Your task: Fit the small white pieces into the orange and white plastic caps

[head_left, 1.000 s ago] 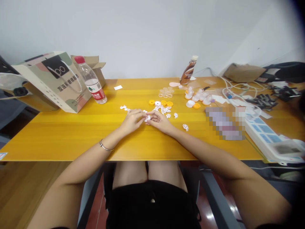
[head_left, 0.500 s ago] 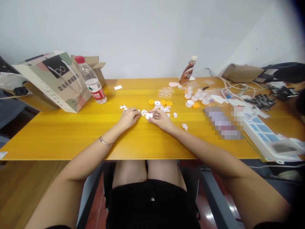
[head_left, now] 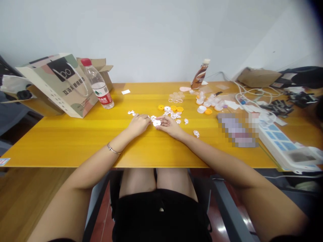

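Between my hands, my right hand point(head_left: 169, 127) pinches a round white disc point(head_left: 156, 123) by its right side. My left hand point(head_left: 139, 124) is at the disc's left with its fingers bent together; whatever is at its fingertips is too small to make out. Small white pieces point(head_left: 153, 118) lie just behind the disc. A few more white bits point(head_left: 131, 112) rest behind my left hand. Beyond my right hand are white patterned pieces point(head_left: 173, 115), with yellow rings point(head_left: 173, 108) and a white ring point(head_left: 167, 109) in a row behind them.
Clear rings point(head_left: 176, 97) stand farther back. At the left are a water bottle point(head_left: 101, 89) and a paper bag point(head_left: 63, 84). A brown bottle point(head_left: 200, 74) stands at the back. On the right lie clear-topped parts point(head_left: 213, 102), a blurred flat object point(head_left: 237, 130) and a power strip point(head_left: 280, 144).
The white disc now lies flatter and slightly farther left in my right hand. My left hand has shifted a little right, its fingers closer to the disc.
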`<control>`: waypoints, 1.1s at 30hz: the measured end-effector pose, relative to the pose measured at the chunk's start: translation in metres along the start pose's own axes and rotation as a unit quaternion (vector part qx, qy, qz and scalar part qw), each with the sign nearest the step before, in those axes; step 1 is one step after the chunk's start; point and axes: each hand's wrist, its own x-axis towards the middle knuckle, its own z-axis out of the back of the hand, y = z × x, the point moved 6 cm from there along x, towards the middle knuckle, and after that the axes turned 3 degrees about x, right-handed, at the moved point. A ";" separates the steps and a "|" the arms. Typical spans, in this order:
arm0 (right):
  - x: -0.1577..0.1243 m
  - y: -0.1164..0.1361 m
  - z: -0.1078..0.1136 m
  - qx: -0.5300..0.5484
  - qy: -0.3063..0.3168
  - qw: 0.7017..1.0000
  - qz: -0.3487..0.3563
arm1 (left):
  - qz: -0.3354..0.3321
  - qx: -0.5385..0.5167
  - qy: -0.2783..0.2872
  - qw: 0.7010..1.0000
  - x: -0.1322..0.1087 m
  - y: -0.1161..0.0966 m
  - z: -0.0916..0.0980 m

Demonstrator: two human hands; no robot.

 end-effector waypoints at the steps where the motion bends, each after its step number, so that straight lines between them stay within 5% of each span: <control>1: 0.000 0.000 0.000 0.001 0.002 1.000 -0.004 | -0.009 0.017 0.012 1.000 0.000 -0.002 0.000; 6: -0.001 0.003 0.000 0.006 0.002 1.000 -0.014 | -0.035 0.071 0.071 0.994 0.003 -0.008 -0.001; 11: 0.000 0.002 0.000 0.008 0.004 1.000 -0.020 | -0.031 0.073 0.068 0.995 0.003 -0.007 -0.001; 18: -0.001 0.001 0.000 0.016 0.008 1.000 -0.013 | -0.013 -0.059 -0.019 0.998 -0.002 -0.005 0.004; 24: 0.001 -0.003 0.002 0.027 0.005 1.000 -0.012 | -0.011 -0.256 -0.135 0.957 -0.009 -0.002 0.023; 33: -0.002 0.001 0.000 0.047 0.035 0.998 -0.010 | -0.096 -0.105 -0.154 0.978 -0.011 -0.026 0.028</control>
